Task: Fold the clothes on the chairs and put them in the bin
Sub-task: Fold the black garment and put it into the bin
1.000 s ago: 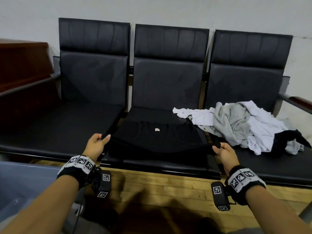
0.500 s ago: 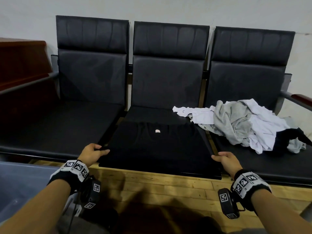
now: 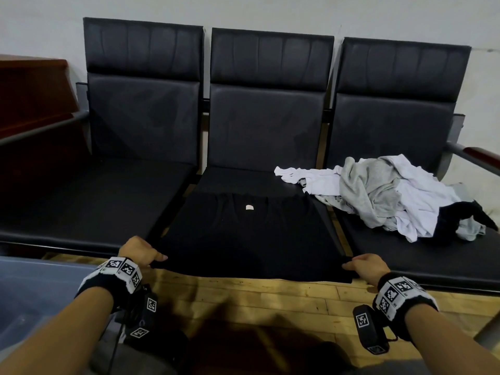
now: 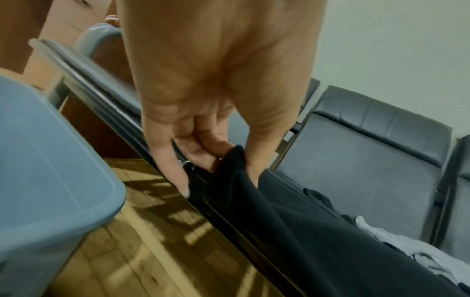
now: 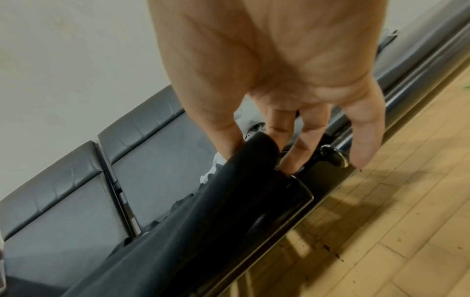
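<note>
Now black garment (image 3: 249,239) corners pinched by left hand (image 3: 140,253), apparently right hand (image 3: 365,267).

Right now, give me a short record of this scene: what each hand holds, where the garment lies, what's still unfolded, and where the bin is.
left hand: pinches the near left corner of the black garment
right hand: pinches its near right corner
black garment: spread flat on the middle chair, near edge past the seat front
unfolded pile: white, grey and dark clothes on the right chair
bin: blue-grey, on the floor at the left
</note>
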Tool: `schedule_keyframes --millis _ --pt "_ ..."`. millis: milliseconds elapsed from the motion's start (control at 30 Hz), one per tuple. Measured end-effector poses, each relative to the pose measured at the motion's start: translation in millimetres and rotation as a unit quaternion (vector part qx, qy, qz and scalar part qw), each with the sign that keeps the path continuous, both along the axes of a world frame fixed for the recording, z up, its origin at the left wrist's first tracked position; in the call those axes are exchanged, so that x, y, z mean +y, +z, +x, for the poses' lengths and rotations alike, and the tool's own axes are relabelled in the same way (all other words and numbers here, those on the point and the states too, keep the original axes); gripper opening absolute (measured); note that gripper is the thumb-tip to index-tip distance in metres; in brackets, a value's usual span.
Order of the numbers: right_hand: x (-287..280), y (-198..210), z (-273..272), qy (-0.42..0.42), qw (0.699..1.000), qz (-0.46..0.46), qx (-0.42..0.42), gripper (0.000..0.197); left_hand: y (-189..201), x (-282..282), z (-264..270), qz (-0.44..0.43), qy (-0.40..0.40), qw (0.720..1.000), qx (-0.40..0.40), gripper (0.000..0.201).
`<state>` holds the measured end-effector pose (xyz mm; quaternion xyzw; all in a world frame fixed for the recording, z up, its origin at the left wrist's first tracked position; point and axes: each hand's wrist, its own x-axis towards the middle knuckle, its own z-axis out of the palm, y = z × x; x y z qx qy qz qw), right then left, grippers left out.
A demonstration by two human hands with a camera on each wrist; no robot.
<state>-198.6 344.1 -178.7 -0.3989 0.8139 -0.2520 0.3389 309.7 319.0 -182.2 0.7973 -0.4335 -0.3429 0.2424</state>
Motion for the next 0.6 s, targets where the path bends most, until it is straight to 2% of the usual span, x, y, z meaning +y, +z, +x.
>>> schedule_keyframes --millis 33,100,133,167,200,233,267,300,333,433,500,600 --pt "1.1 -0.1 1.5 -0.009 1.000 0.015 -0.023 0.019 -3.1 3.1 0.4 -0.001 0.001 1.000 0.007 0.027" --pt "1.3 -2.1 3.5 -0.031 0.996 0.030 -0.082 0.016 -10.8 3.3 6.8 -0.072 0.021 0.995 0.070 0.024" --pt "1.2 -2.4 5.7 -0.044 0.993 0.031 -0.107 0.019 -0.5 10.5 4.3 -0.054 -0.022 0.990 0.127 0.021" --pt "0.2 -2.9 7.7 -0.053 0.990 0.027 -0.130 0.020 -1.1 11.4 3.8 -0.122 -0.083 0.982 0.114 0.012" --pt "-1.3 -4.1 8.8 -0.064 0.986 0.020 -0.150 0.019 -5.5 3.9 7.7 -0.189 -0.078 0.968 0.145 0.009" --pt "-2.4 -5.0 9.3 -0.072 0.984 0.011 -0.162 0.016 1.7 8.1 -0.4 -0.137 -0.020 0.976 0.169 0.015" --pt "-2.0 -3.6 10.1 -0.079 0.983 0.005 -0.168 0.015 -0.8 7.3 -1.9 -0.118 0.017 0.987 0.111 0.022" --pt "-2.3 -2.8 10.2 -0.080 0.983 -0.007 -0.163 0.016 -0.5 10.3 -3.8 -0.051 0.033 0.985 0.162 0.027" --pt "-2.5 -2.1 9.9 -0.080 0.986 -0.024 -0.148 0.019 2.5 9.0 -5.8 -0.012 0.045 0.985 0.169 0.029" --pt "-3.1 0.5 4.7 -0.074 0.990 -0.073 -0.095 0.024 21.6 7.1 3.0 0.062 0.067 0.978 0.186 0.019" --pt "-2.2 10.0 5.4 -0.074 0.988 -0.106 -0.081 0.025 33.4 6.7 10.0 0.118 0.050 0.974 0.188 0.018" --pt "-4.0 26.1 8.1 -0.066 0.980 -0.168 -0.085 0.026 46.8 3.3 13.7 0.186 -0.025 0.966 0.178 0.040"
